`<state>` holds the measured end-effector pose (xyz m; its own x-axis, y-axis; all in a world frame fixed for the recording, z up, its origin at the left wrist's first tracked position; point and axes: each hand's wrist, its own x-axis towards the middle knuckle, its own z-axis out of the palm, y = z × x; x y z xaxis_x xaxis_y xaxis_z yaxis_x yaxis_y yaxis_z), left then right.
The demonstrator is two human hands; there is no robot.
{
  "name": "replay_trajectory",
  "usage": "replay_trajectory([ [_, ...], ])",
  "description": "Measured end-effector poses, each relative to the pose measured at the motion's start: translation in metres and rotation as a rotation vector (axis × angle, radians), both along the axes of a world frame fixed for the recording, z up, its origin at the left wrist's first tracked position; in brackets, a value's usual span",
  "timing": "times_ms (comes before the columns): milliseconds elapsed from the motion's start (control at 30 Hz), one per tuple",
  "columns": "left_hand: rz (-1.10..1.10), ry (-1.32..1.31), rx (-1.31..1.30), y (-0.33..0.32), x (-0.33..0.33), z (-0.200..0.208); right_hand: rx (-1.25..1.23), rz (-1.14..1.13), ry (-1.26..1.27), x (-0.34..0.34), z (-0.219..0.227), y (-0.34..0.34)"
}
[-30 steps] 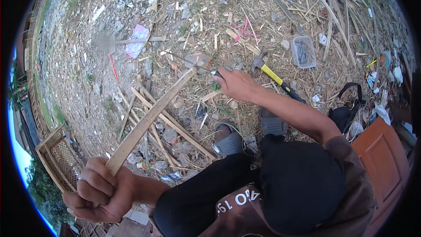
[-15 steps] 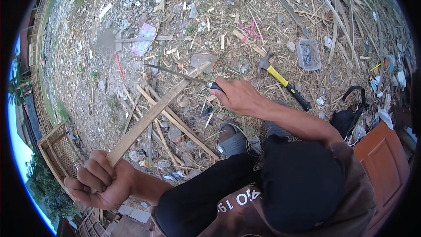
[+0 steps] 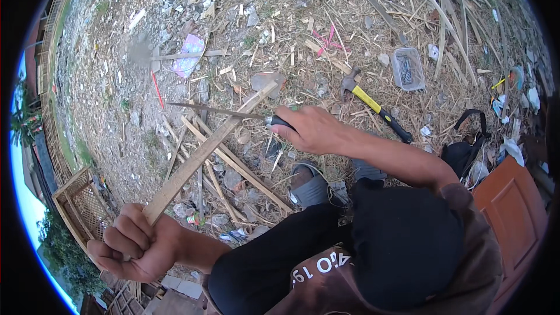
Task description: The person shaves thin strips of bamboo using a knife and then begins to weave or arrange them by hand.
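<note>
At far left stands a wooden frame with lattice panels (image 3: 84,203). Next to it in view, the left hand (image 3: 131,245) is curled into a tight fist around the lower end of a flat wooden slat (image 3: 198,160). The slat slants up and right from that fist over several loose wood strips (image 3: 230,166) on the ground, its far end in front of a flat stone (image 3: 264,79). A long, narrow-bladed knife (image 3: 213,109) lies across the slat towards that far end, tip pointing left — whether its edge bites into the wood or merely touches it, I cannot tell from here. The right hand (image 3: 315,130) is closed firmly around the knife's black handle. Below it is a grey sandal (image 3: 311,191) on one foot. Further right lies a claw hammer (image 3: 368,100) with a yellow-and-black handle, then a clear plastic tub (image 3: 413,86) holding nails (image 3: 405,71), a black bag (image 3: 461,153) and — at the right edge — a reddish-brown panelled door (image 3: 513,221).
</note>
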<state>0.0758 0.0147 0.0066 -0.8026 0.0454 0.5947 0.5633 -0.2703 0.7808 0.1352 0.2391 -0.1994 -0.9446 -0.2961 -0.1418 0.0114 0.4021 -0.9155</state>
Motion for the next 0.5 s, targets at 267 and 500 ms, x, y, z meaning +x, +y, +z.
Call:
replay_trajectory([
  [267,0.027,-0.035,0.062,-0.008,-0.003,-0.002,0.313,-0.187,-0.202,0.012,-0.063,0.02],
  [500,0.188,-0.073,0.076,0.002,-0.002,0.0,-0.147,-0.045,0.154,0.018,0.007,-0.016],
])
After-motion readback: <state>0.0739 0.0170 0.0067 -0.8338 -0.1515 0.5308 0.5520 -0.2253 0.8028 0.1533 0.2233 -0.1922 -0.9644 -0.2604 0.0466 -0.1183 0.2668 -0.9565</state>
